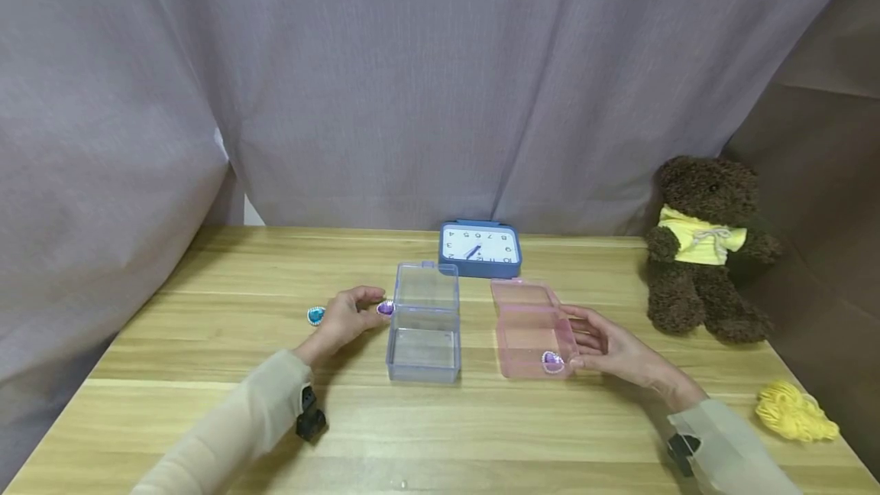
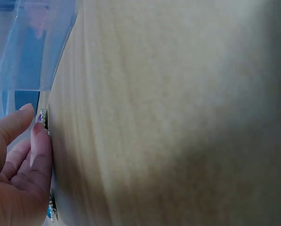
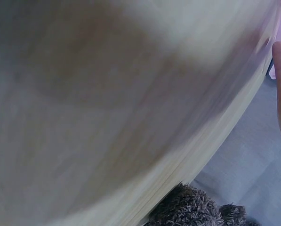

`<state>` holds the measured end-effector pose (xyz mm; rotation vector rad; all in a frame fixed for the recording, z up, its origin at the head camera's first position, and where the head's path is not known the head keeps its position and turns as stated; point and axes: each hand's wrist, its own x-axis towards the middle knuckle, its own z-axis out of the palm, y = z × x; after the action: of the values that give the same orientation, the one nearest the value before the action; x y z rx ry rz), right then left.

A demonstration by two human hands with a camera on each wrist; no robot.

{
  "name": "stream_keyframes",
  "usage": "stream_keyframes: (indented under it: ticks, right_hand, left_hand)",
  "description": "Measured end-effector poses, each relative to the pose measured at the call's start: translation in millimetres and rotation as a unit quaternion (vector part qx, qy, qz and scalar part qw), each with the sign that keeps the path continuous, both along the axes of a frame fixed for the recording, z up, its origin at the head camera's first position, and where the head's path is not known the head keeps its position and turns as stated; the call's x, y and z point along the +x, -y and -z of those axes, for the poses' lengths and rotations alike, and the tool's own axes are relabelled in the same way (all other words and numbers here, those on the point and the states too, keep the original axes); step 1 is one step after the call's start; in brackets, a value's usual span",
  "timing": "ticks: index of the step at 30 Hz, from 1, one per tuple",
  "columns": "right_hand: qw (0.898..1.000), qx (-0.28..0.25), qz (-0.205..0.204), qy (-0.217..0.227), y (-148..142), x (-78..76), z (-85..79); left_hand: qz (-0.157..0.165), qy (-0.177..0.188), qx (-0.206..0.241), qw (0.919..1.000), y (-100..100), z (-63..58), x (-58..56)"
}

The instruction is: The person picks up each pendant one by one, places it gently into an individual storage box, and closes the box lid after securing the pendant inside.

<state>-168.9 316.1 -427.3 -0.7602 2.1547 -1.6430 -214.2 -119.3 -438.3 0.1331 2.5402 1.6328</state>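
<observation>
My left hand reaches to a purple heart-shaped gem with a silvery beaded rim, beside the clear bluish box. In the left wrist view a fingertip meets the gem, while the thumb stands apart from it. A blue gem lies behind that hand on the table. The clear bluish box has its lid raised, and nothing shows inside. My right hand touches the right side of a translucent pink box, whose lid is also up. Another purple gem appears inside the pink box.
A blue clock lies behind the two boxes. On the right a brown teddy bear in a yellow top leans near the curtain, with a yellow yarn bundle closer to me. The wooden table meets a grey curtain at its back.
</observation>
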Motion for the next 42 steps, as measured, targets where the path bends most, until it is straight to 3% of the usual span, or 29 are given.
stream_keyframes:
  ticks: [22,28,37,42]
  right_hand:
    - [1.000,0.006,0.005,-0.009,1.2,1.0,0.7]
    - [1.000,0.006,0.006,-0.012,1.1,1.1,0.1]
    - [1.000,0.012,0.010,-0.007,1.5,1.6,-0.1]
    - [1.000,0.013,0.009,-0.008,2.0,1.3,-0.8]
  left_hand:
    - [-0.021,-0.021,-0.114,0.9931,-7.8,-1.8,0.6]
    - [-0.022,-0.034,-0.107,0.9934,-6.2,-1.8,1.6]
    - [-0.020,-0.084,-0.096,0.9917,-3.3,-1.8,10.0]
    - [-0.032,-0.087,-0.093,0.9913,0.5,-3.2,14.2]
